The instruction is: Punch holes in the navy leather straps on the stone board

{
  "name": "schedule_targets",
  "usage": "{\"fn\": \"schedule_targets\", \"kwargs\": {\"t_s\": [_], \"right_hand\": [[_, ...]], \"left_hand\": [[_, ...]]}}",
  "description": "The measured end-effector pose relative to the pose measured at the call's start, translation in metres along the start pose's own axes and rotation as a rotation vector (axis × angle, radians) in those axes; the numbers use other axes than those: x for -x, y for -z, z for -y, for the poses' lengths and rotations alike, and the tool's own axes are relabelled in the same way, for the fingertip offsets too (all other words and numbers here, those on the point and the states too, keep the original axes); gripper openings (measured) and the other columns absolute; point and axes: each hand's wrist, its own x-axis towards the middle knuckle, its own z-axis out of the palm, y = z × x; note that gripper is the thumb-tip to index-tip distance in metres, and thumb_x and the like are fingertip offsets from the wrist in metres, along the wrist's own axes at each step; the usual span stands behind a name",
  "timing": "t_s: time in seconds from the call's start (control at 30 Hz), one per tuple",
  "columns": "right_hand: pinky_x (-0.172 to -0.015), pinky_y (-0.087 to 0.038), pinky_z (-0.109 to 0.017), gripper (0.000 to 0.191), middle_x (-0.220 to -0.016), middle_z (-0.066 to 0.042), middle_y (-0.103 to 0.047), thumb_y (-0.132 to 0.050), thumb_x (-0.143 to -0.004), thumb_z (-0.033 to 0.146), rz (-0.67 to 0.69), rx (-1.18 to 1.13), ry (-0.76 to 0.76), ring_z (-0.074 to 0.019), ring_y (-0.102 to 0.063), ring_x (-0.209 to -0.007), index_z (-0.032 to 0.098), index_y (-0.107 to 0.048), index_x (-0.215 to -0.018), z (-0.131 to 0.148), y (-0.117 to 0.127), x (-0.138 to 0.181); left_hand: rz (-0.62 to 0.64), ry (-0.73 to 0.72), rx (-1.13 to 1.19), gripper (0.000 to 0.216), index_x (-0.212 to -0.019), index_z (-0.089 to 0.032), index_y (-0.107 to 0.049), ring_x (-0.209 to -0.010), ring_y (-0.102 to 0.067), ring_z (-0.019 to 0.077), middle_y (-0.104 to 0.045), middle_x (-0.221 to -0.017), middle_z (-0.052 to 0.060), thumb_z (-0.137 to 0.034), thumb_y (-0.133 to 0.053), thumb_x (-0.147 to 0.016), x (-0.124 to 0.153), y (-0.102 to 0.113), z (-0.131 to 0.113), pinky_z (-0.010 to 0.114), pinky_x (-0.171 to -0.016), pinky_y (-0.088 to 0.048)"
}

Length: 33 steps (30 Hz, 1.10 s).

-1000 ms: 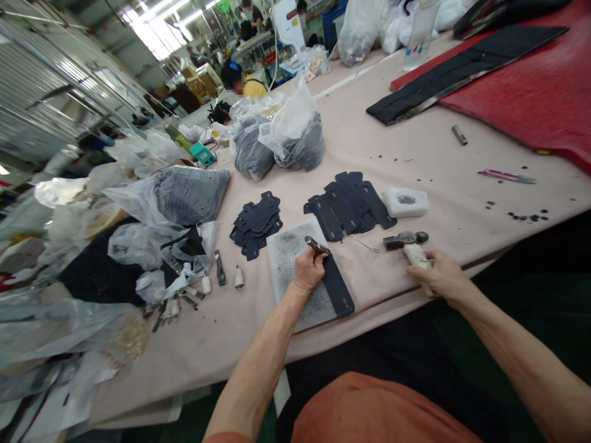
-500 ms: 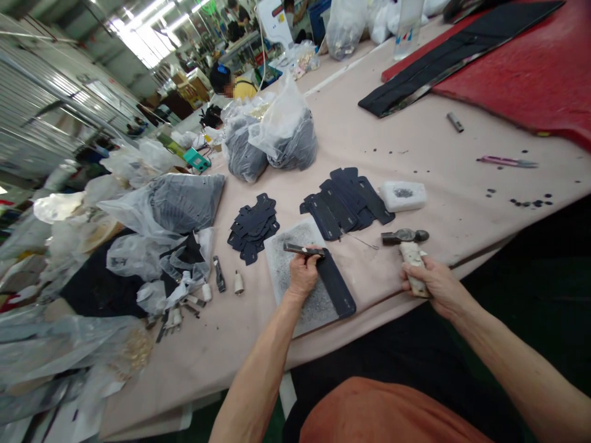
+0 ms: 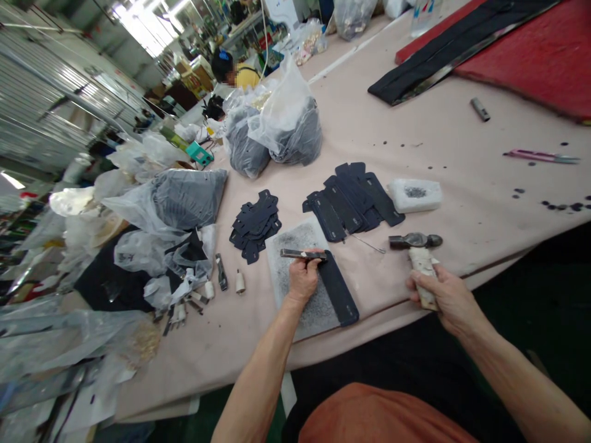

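Observation:
My left hand is closed around a metal hole punch, which lies tilted with its end at the far edge of a dark navy piece. That flat piece rests on a white board speckled with black marks. Off to the right, my right hand grips a ball-peen hammer by its pale wrapped handle, apart from the board. Beyond the board lie a pile of wide navy pieces and a pile of smaller cut pieces.
A white block with a black smudge and a thin metal awl lie nearby. Pink snips and a metal tube are farther right. Plastic bags and several tools crowd the left. A person sits beyond.
The view has shifted slightly, so things on the right appear farther right. My left hand keeps the punch at the same end of the navy piece; the hammer stays in my right hand.

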Motion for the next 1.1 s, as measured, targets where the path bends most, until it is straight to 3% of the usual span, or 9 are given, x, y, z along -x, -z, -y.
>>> {"fn": "schedule_targets", "kwargs": {"t_s": [0.1, 0.17, 0.27, 0.33, 0.4, 0.6, 0.77, 0.97, 1.1], "right_hand": [[-0.055, -0.044, -0.031, 0.061, -0.082, -0.005, -0.06, -0.07, -0.067, 0.059, -0.026, 0.329, 0.019, -0.0178, -0.055, -0.059, 0.018, -0.051, -0.108, 0.005, 0.004, 0.001], [-0.065, -0.043, -0.038, 0.053, -0.077, -0.009, -0.059, -0.054, -0.079, 0.066, -0.15, 0.986, 0.095, -0.0268, -0.058, -0.072, 0.019, -0.056, -0.102, 0.011, 0.005, 0.006], [-0.064, -0.039, -0.04, 0.058, -0.081, -0.012, -0.058, -0.04, -0.088, 0.067, -0.44, 1.557, 0.528, -0.0324, -0.059, -0.078, 0.016, -0.057, -0.111, 0.021, 0.0, 0.013], [-0.073, -0.042, -0.039, 0.052, -0.104, -0.015, -0.058, -0.042, -0.092, 0.054, -0.482, 1.511, 0.905, -0.0304, -0.057, -0.093, 0.011, -0.056, -0.118, 0.023, -0.012, 0.015], [-0.084, -0.043, -0.037, 0.044, -0.113, -0.013, -0.056, -0.047, -0.092, 0.045, -0.335, 1.356, 1.05, -0.0269, -0.054, -0.102, 0.012, -0.055, -0.12, 0.018, -0.031, 0.012], [-0.082, -0.043, -0.033, 0.04, -0.107, -0.005, -0.056, -0.054, -0.088, 0.043, 0.197, 1.087, 0.654, -0.0179, -0.056, -0.09, 0.016, -0.054, -0.118, -0.019, -0.102, 0.005], [-0.082, -0.042, -0.037, 0.036, -0.107, -0.006, -0.054, -0.055, -0.088, 0.04, 0.163, 1.236, 0.598, -0.0233, -0.055, -0.097, 0.017, -0.054, -0.116, -0.03, -0.133, 0.005], [-0.082, -0.043, -0.037, 0.05, -0.11, -0.005, -0.059, -0.061, -0.084, 0.042, 0.135, 1.149, 0.527, -0.0223, -0.057, -0.094, 0.02, -0.051, -0.128, -0.03, -0.133, 0.001], [-0.078, -0.044, -0.033, 0.051, -0.108, -0.004, -0.058, -0.06, -0.084, 0.039, 0.077, 1.065, 0.739, -0.0191, -0.057, -0.091, 0.022, -0.049, -0.131, -0.042, -0.132, 0.001]], "left_hand": [[-0.008, 0.002, -0.006, 0.021, -0.097, -0.016, -0.071, -0.096, -0.063, 0.0079, -0.068, -0.099, 0.002, -0.023, -0.053, -0.089, 0.0, 0.001, -0.004, 0.019, -0.092, -0.051], [-0.008, 0.036, 0.01, 0.021, -0.097, -0.016, -0.071, -0.098, -0.063, 0.0086, -0.067, -0.1, 0.003, -0.023, -0.053, -0.089, -0.001, 0.002, -0.005, 0.021, -0.094, -0.051], [0.005, 0.128, 0.093, 0.021, -0.098, -0.016, -0.07, -0.098, -0.063, 0.0099, -0.067, -0.101, 0.004, -0.027, -0.055, -0.088, -0.001, 0.002, -0.001, 0.024, -0.094, -0.052], [0.011, 0.216, 0.234, 0.025, -0.099, -0.013, -0.066, -0.097, -0.065, 0.0127, -0.067, -0.102, 0.007, -0.033, -0.057, -0.088, -0.002, 0.001, 0.003, 0.028, -0.092, -0.055], [-0.014, 0.316, 0.422, 0.032, -0.1, -0.01, -0.059, -0.094, -0.067, 0.0163, -0.067, -0.102, 0.01, -0.039, -0.061, -0.085, -0.002, 0.0, 0.006, 0.034, -0.09, -0.057], [-0.181, 0.451, 0.576, 0.046, -0.103, -0.009, -0.054, -0.087, -0.067, 0.0174, -0.065, -0.104, 0.012, -0.044, -0.069, -0.078, -0.001, -0.001, 0.002, 0.036, -0.078, -0.06], [-0.259, 0.414, 0.494, 0.048, -0.109, -0.01, -0.057, -0.083, -0.064, 0.0098, -0.065, -0.095, 0.007, -0.042, -0.072, -0.076, 0.0, 0.003, 0.001, 0.022, -0.078, -0.056], [-0.186, 0.399, 0.345, 0.044, -0.095, -0.008, -0.057, -0.073, -0.059, 0.0076, -0.06, -0.085, 0.005, -0.044, -0.071, -0.075, -0.003, 0.002, -0.007, 0.018, -0.069, -0.053], [-0.219, 0.374, 0.334, 0.038, -0.093, -0.008, -0.059, -0.077, -0.062, 0.0076, -0.064, -0.089, 0.006, -0.039, -0.071, -0.074, -0.003, -0.004, -0.014, 0.016, -0.073, -0.053]]}}
